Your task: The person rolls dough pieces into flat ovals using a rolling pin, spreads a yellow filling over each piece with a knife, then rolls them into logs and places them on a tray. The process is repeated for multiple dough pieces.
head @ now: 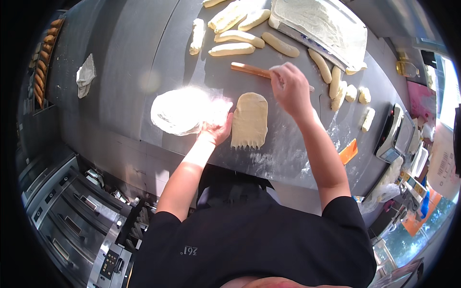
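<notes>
My right hand [290,86] grips a wooden rolling pin [250,69], held across the steel worktop beyond a flattened piece of dough [249,120]. That dough is a long sheet with a rounded far end and a ragged, finger-like near edge. At its left side is my left hand [216,131], the thumb close to the dough's edge. Strong glare washes out the fingers, so whether they hold anything is hidden. Just left of this hand, a round, white, overexposed object [176,111] rests on the worktop; its contents are unreadable.
Several dough rolls [232,49] lie at the far side, beside a floury white tray [320,25]. More dough pieces [338,95] sit to the right. An orange scraper [348,152] and a scale [395,133] stand rightward. A crumpled cloth [86,76] lies left.
</notes>
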Demonstrator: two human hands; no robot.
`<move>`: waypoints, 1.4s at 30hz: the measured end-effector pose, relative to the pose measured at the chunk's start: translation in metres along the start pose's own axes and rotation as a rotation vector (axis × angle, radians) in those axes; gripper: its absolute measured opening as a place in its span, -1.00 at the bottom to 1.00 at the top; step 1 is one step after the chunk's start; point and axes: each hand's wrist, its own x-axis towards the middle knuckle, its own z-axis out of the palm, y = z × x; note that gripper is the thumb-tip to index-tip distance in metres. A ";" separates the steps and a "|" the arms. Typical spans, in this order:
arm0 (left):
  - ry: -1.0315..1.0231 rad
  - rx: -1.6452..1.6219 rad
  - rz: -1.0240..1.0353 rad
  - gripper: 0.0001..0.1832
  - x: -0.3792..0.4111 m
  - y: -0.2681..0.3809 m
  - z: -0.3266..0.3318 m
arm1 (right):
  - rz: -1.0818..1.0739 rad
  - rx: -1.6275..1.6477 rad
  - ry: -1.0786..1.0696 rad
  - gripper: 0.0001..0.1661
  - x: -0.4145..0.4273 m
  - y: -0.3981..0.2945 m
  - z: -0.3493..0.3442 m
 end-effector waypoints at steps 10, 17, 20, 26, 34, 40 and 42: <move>0.046 -0.267 -0.029 -0.76 0.078 0.046 -0.032 | 0.283 0.048 -0.041 -0.81 -0.101 0.004 0.072; -0.044 -0.526 -0.329 -0.85 0.100 0.048 -0.081 | 0.209 0.233 0.152 -0.85 -0.064 0.006 0.043; 0.010 -0.441 -0.222 -0.78 0.099 0.027 -0.051 | -0.006 -0.012 0.167 -0.86 -0.069 0.029 0.059; 0.265 0.189 0.123 -0.57 0.071 0.012 -0.016 | -0.072 -0.336 0.202 -0.66 -0.105 0.046 0.067; 0.224 -0.144 0.209 -0.38 -0.026 0.040 -0.034 | 0.292 -0.615 0.226 -0.41 -0.176 0.079 -0.019; 0.522 -0.328 -0.245 -0.72 -0.092 0.017 -0.071 | 0.472 -0.479 0.079 -0.67 -0.243 0.129 -0.062; 0.658 -0.514 -0.602 -0.65 -0.093 -0.005 -0.085 | 0.534 -0.435 0.058 -0.69 -0.246 0.135 -0.059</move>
